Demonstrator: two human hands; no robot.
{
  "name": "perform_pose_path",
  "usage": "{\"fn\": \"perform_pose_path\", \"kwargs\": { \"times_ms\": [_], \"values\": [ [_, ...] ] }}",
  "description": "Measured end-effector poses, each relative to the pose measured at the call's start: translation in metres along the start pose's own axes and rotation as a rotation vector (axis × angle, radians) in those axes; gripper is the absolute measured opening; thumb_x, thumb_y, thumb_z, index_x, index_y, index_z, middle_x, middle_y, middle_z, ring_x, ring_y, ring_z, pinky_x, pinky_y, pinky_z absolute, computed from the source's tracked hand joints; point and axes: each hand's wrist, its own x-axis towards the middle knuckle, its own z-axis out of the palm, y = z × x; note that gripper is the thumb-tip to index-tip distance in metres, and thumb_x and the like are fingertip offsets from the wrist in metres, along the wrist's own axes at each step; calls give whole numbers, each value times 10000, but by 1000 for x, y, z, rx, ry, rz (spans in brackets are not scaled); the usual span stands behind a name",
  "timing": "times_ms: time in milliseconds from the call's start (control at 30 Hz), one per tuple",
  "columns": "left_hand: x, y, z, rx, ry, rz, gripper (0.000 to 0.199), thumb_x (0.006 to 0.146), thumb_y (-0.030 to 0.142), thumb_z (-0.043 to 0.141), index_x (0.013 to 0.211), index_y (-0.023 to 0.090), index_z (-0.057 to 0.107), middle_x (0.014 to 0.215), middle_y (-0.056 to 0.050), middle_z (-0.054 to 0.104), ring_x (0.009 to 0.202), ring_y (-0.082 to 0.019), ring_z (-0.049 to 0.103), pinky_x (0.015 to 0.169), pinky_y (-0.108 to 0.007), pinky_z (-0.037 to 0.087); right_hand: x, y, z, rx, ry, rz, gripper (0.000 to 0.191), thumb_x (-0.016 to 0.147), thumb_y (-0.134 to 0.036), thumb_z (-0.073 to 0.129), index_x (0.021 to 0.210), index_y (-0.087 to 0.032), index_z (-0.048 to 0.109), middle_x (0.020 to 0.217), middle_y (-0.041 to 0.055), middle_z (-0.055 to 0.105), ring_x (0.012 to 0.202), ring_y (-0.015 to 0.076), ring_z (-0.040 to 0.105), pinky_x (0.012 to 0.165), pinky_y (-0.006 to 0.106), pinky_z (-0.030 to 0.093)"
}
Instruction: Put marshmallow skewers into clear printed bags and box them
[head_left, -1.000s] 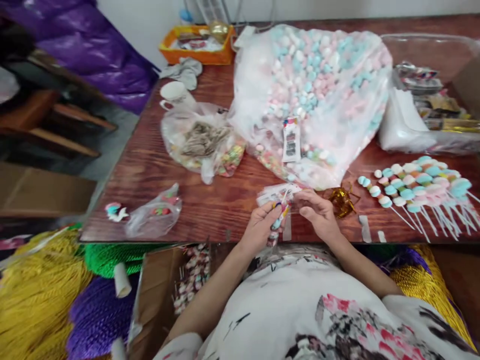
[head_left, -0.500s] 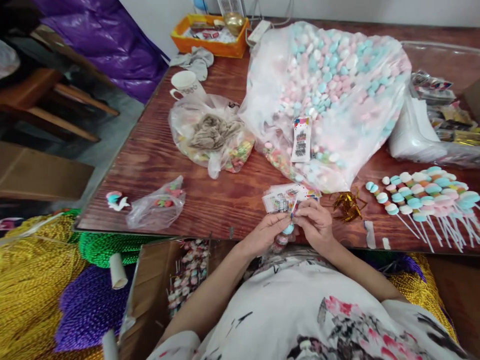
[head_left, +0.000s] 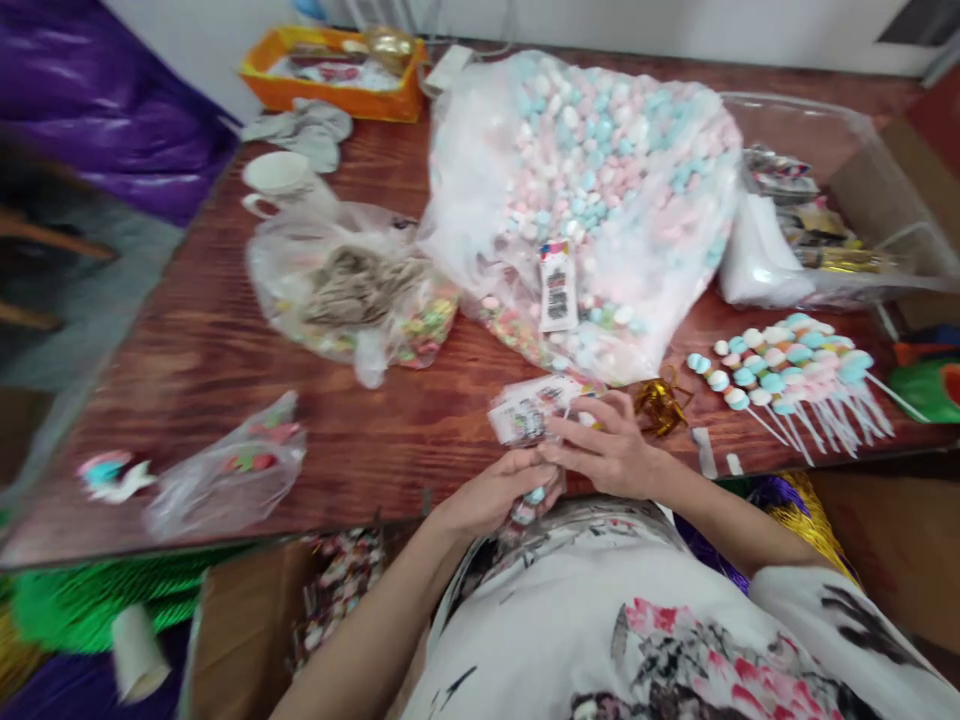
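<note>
At the table's front edge, my left hand [head_left: 495,492] is closed around a marshmallow stick [head_left: 529,505], whose blue and pale pieces hang below the fingers in what looks like clear wrap. My right hand [head_left: 616,450] lies just above and beside it, fingers stretched out and apart, its fingertips close to the left thumb. Under those fingers is a fan of printed cards [head_left: 525,412]. A bunch of gold foil ties [head_left: 660,405] lies right of my right hand. Farther right, several marshmallow skewers [head_left: 799,365] lie in a pile with their white sticks toward me.
A large clear bag of marshmallows [head_left: 600,150] fills the back middle, a small printed packet [head_left: 557,290] on it. Left are a candy bag [head_left: 292,290], white mug [head_left: 277,175] and small plastic bag [head_left: 232,470]. A clear bin [head_left: 847,280] stands right; a carton [head_left: 240,620] sits below.
The view has swung, so the table things sit farther left. My right hand has gone from pinching at the stick beside my left fingers to stretched fingers over the cards. My left hand keeps its hold.
</note>
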Motion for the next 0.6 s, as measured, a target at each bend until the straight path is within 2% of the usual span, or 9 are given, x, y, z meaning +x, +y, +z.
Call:
{"fn": "perform_pose_path", "kwargs": {
  "times_ms": [100,167,200,267,333,400,433,500,600],
  "values": [
    [-1,3,-5,189,-122,-66,417,868,556,552,765,153,521,654,9,491,512,-75,363,473,-204,285,-4,3,2,-1,-16,-111,209,896,-207,599,1081,-291,648,1159,-24,705,1239,222,484,997,464,240],
    [0,9,-4,382,-161,-32,412,911,538,474,768,156,529,679,-2,502,567,-96,405,528,-213,349,-3,2,4,-10,-40,-91,133,895,-190,572,981,-255,651,1015,-27,725,1183,206,503,972,457,226],
    [0,12,-1,515,-142,13,400,931,511,438,764,159,531,695,-10,514,604,-111,433,570,-225,383,-2,0,6,-11,-64,-41,100,880,-182,566,914,-233,645,932,-21,720,1134,205,516,953,456,225],
    [2,16,7,857,12,154,353,949,433,401,763,166,536,731,-33,546,675,-147,481,653,-266,433,2,-5,7,2,-123,112,69,835,-176,564,792,-195,615,802,-4,687,1015,208,525,901,449,237],
    [4,15,16,1208,262,307,281,937,353,408,804,166,569,795,-70,590,755,-194,522,737,-332,459,5,-10,6,39,-182,298,89,804,-173,560,720,-176,589,744,12,660,915,201,508,833,424,253],
    [7,13,21,1417,433,408,237,919,291,416,872,159,607,843,-99,621,816,-231,548,802,-388,462,7,-14,3,72,-218,452,125,813,-163,543,696,-169,586,738,25,659,866,193,490,784,401,256],
    [9,13,23,1438,457,427,238,915,275,411,900,158,618,851,-102,631,829,-237,558,816,-398,463,6,-16,0,71,-221,497,133,828,-162,532,712,-170,596,762,31,671,876,196,489,782,401,256],
    [13,15,23,1311,403,408,256,917,282,398,891,166,624,821,-79,637,809,-223,572,790,-369,477,3,-18,-6,25,-190,513,126,866,-172,516,836,-191,637,899,37,711,975,217,498,832,428,253],
    [16,26,20,871,237,211,306,906,375,429,756,176,606,692,-29,601,666,-170,548,628,-277,464,-8,-20,-17,-30,-144,388,243,917,-228,509,1119,-314,614,1204,10,684,1192,245,459,928,476,224]
  ]
}}
